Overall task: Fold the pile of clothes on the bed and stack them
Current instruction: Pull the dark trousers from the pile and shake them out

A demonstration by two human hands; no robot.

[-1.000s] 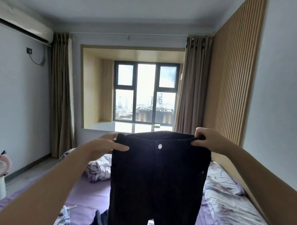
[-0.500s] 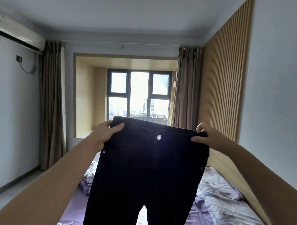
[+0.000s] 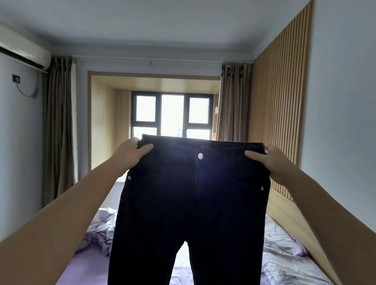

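Note:
A pair of black jeans point(image 3: 193, 207) hangs upright in front of me, front side facing me, with its silver button at the waist centre. My left hand point(image 3: 131, 154) grips the left end of the waistband, thumb over the front. My right hand point(image 3: 268, 160) grips the right end the same way. The waistband is stretched flat between them. Both legs hang down over the purple bed point(image 3: 87, 265) and run out of the bottom of the view. The rest of the clothes pile is hidden.
A crumpled pale floral quilt point(image 3: 101, 231) lies on the bed behind the jeans' left leg, and a floral pillow point(image 3: 286, 248) lies at the right. A slatted wood wall point(image 3: 276, 116) runs along the right. Curtains frame the window point(image 3: 172, 115) straight ahead.
Both hands have lifted the jeans higher and pulled apart, stretching the waistband level and flat. The view has tilted up, so less of the bed shows.

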